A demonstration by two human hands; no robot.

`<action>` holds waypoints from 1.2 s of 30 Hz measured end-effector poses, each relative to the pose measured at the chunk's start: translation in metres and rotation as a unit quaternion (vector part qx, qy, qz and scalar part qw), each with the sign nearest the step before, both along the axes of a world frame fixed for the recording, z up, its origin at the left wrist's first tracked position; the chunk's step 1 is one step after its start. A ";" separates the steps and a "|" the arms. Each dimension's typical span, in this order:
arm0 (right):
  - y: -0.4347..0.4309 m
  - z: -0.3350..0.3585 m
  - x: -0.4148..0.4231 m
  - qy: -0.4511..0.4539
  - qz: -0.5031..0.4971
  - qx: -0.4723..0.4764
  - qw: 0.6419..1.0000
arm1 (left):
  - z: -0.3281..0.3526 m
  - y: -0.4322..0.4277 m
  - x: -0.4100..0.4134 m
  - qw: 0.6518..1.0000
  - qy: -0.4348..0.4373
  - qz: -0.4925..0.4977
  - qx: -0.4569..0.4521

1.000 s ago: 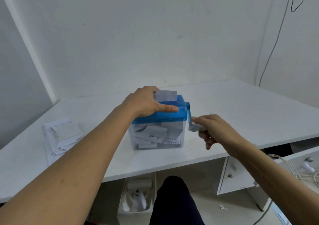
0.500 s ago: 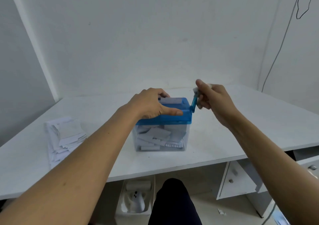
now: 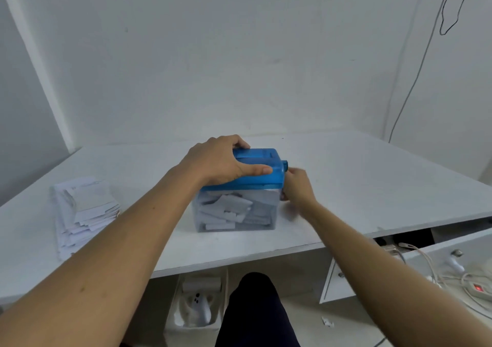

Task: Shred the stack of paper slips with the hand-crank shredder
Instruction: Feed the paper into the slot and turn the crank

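The hand-crank shredder has a blue top and a clear bin holding cut paper pieces; it stands mid-desk. My left hand grips the blue top, thumb along its front edge. My right hand is at the shredder's right side, low beside the bin, curled round the crank handle, which the hand hides. No slip shows in the top slot. The stack of paper slips lies on the desk at the left.
White desk against a white wall. An open drawer at the right holds cables and a power strip. Under the desk stands a small bin. My knee is below the desk edge.
My right hand has swung the crank from the top down to the low side of the shredder. The slip that stuck out of the slot has gone in.
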State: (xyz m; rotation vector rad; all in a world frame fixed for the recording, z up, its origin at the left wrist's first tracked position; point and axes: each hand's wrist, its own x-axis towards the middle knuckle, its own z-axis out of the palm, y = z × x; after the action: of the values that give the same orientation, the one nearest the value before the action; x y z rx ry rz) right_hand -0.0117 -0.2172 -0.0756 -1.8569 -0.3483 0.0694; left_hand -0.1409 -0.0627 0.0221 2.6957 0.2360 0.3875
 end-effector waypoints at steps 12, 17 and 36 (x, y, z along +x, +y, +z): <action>-0.013 -0.003 -0.026 -0.016 -0.021 -0.061 0.998 | -0.002 0.001 0.002 0.997 -0.011 0.048 0.053; -0.015 0.030 -0.042 -0.034 0.062 0.036 0.997 | 0.001 0.028 0.014 0.996 -0.004 0.070 0.061; 0.019 0.042 0.031 0.005 0.078 0.008 0.997 | -0.003 0.034 0.013 0.998 -0.008 0.048 0.040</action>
State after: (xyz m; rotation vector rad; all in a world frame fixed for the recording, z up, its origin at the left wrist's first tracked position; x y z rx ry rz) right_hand 0.0190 -0.1986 -0.0340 -1.8111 -0.4848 0.1818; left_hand -0.1276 -0.0291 0.0188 2.7664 0.3549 0.4553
